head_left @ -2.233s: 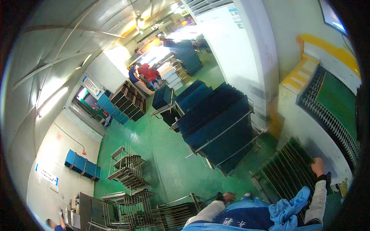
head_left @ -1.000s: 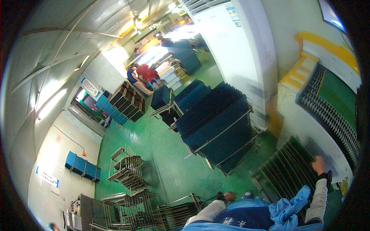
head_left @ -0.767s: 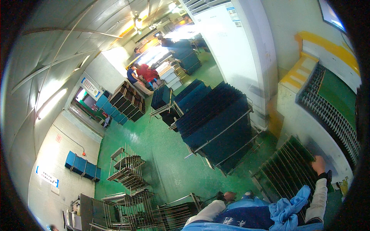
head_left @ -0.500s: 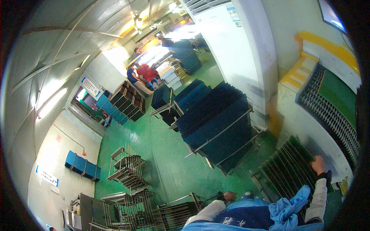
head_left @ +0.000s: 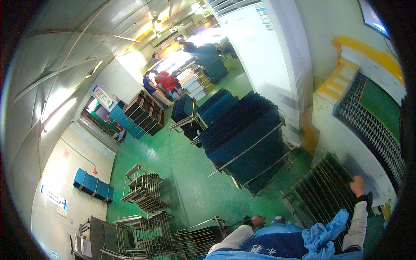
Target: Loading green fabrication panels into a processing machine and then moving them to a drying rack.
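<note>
At the lower right, my right hand (head_left: 358,186) is closed on the top corner of a dark green panel (head_left: 339,169). This panel is the one at the right end of a row of thin upright panels standing in a metal rack (head_left: 289,207). A dark band circles my right wrist. My left hand (head_left: 258,221) is low in front of my body, small in view, next to a dark shape I cannot make out. Its fingers are too indistinct to read.
A conveyor machine (head_left: 368,117) with rows of rollers carries a green panel at right. Large racks of dark blue panels (head_left: 247,143) stand ahead. Bare metal racks (head_left: 143,190) occupy the left floor, and another wire rack (head_left: 199,240) is near my left. People (head_left: 164,82) sit farther back.
My view shifts very slightly. My right hand stays on the panel's corner, and the left hand keeps its place.
</note>
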Tool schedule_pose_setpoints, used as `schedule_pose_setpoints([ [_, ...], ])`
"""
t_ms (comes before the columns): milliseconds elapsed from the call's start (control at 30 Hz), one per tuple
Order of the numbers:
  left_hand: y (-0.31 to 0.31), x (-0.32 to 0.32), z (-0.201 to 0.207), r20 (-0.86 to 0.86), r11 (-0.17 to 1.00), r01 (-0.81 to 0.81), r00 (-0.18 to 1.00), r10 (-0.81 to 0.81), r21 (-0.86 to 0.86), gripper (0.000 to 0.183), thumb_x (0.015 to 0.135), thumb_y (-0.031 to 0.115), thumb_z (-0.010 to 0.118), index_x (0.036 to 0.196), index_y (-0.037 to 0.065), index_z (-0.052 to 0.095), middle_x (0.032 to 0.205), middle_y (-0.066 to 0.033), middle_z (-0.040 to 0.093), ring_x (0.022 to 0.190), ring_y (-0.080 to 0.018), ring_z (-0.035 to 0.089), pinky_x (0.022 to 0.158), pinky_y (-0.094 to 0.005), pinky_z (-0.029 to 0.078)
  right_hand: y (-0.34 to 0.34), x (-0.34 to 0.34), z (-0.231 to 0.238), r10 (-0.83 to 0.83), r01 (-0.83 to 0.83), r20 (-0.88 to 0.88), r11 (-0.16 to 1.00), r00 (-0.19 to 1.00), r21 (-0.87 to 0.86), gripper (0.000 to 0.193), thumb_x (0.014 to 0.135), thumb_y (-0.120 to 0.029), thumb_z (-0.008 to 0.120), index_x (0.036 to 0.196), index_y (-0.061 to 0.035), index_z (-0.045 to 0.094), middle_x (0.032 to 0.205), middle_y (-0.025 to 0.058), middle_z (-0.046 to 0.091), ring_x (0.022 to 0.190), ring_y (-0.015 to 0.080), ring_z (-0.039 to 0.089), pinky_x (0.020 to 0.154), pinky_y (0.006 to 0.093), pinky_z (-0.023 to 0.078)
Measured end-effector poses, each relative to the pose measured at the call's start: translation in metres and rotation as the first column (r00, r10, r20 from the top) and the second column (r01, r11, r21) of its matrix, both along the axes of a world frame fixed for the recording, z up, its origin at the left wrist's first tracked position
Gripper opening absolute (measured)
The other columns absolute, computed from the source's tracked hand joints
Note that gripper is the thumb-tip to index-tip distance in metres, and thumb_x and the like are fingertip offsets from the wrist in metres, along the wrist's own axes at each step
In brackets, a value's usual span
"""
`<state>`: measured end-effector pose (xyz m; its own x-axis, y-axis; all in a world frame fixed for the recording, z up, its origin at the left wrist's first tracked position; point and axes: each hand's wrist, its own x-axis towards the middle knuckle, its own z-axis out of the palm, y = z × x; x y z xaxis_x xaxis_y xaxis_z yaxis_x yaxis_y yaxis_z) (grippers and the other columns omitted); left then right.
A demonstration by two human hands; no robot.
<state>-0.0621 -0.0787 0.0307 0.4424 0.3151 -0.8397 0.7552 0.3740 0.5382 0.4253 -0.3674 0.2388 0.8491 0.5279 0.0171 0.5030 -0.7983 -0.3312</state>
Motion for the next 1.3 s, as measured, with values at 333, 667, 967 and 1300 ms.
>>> schedule_pose_setpoints([
  [333, -0.001, -0.015, -0.013, 0.212, 0.952, 0.143, 0.956, -0.204, 0.269, 0.037, 0.077, 0.034, 0.055, 0.087, -0.002, 0.053, 0.083, -0.0118, 0.060, 0.054, -0.0175, 0.055, 0.044, -0.0300, 0.042, 0.002, 0.004, -0.009, 0.030, -0.032, 0.047, 0.999, 0.998, 0.042, 0.021, 0.059, -0.011, 0.059, 0.076, 0.0000, 0.055, 0.082, 0.0197, 0.054, 0.081, 0.0347, 0.050, 0.071, 0.0410, 0.041],
  [667, -0.008, -0.004, 0.014, 0.040, 0.979, 0.109, 0.992, -0.118, 0.175, 0.039, 0.078, 0.038, 0.052, 0.090, 0.002, 0.054, 0.078, -0.0069, 0.060, 0.056, -0.0151, 0.054, 0.045, -0.0299, 0.042, 0.002, 0.010, -0.001, 0.048, -0.048, -0.059, 0.999, 0.997, -0.003, 0.018, 0.059, -0.011, 0.060, 0.072, 0.0009, 0.056, 0.081, 0.0206, 0.053, 0.082, 0.0359, 0.050, 0.071, 0.0419, 0.040],
  [967, 0.000, 0.009, 0.036, -0.088, 0.881, 0.394, 0.919, -0.385, 0.261, 0.037, 0.081, 0.036, 0.045, 0.094, 0.003, 0.054, 0.074, -0.0085, 0.060, 0.053, -0.0168, 0.054, 0.048, -0.0301, 0.043, -0.001, -0.007, 0.017, 0.003, -0.002, 0.018, 1.000, 1.000, -0.009, 0.022, 0.063, -0.012, 0.058, 0.082, -0.0019, 0.056, 0.089, 0.0166, 0.054, 0.085, 0.0336, 0.049, 0.072, 0.0408, 0.040],
  [1300, -0.001, 0.018, 0.005, 0.060, 0.864, 0.463, 0.874, -0.482, 0.199, 0.029, 0.074, 0.021, 0.052, 0.097, 0.005, 0.048, 0.083, -0.0123, 0.058, 0.071, -0.0228, 0.057, 0.057, -0.0363, 0.045, 0.007, -0.014, 0.132, 0.168, -0.177, 0.216, 0.984, 0.962, 0.025, 0.024, 0.059, -0.025, 0.062, 0.067, -0.0028, 0.055, 0.066, 0.0173, 0.054, 0.065, 0.0356, 0.052, 0.059, 0.0430, 0.041],
])
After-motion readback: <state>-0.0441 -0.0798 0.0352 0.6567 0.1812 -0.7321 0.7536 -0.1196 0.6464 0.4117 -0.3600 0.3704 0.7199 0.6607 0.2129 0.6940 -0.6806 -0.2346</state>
